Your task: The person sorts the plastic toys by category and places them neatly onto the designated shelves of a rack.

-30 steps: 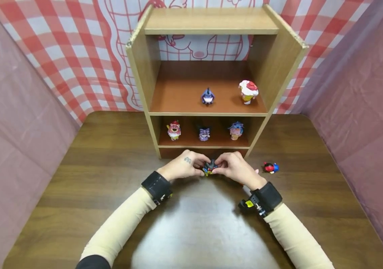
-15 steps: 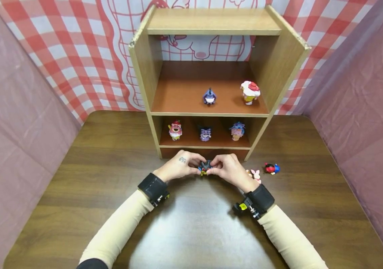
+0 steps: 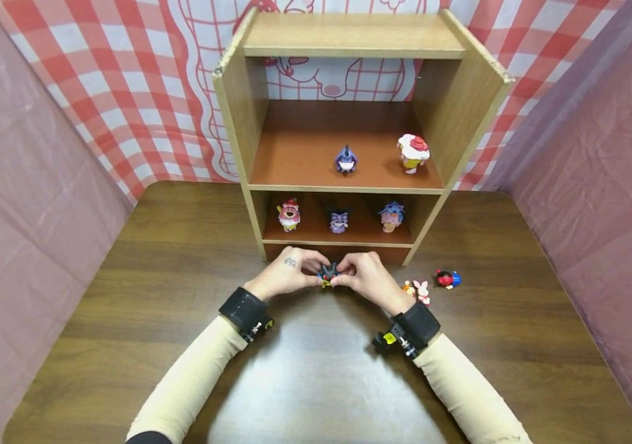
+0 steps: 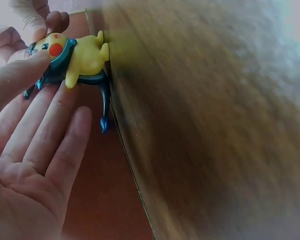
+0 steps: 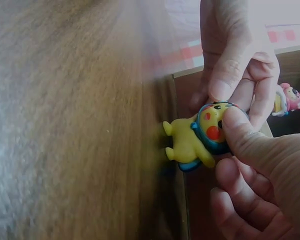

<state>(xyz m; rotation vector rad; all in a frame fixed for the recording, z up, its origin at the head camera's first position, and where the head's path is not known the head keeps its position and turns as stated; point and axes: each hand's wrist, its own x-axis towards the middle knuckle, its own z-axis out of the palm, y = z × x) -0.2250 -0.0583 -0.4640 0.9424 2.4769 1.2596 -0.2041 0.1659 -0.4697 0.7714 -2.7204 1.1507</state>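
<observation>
My left hand (image 3: 285,272) and right hand (image 3: 368,279) hold a small Pikachu figurine (image 3: 327,270) between them, just in front of the shelf unit's base. The figurine has a yellow body (image 4: 88,56), red cheeks and a dark blue-green hooded cape with a thin tail. Both thumbs press on its head. In the left wrist view, the left hand's other fingers extend behind its back. Its face looks away from the shelf in the right wrist view, and its feet (image 5: 167,128) are at or close to the tabletop; contact is unclear.
A wooden shelf unit (image 3: 349,190) stands behind the hands. Its upper level holds a donkey figurine (image 3: 346,160) and an ice-cream-like figurine (image 3: 413,152). Below are a pink bear (image 3: 289,216), a purple figurine (image 3: 339,221) and a blue-topped one (image 3: 391,216). Small figurines (image 3: 422,292) lie right.
Both hands have shifted left along the shelf's base with the Pikachu figurine between them. More of the small figurines beside the right wrist has come into sight.
</observation>
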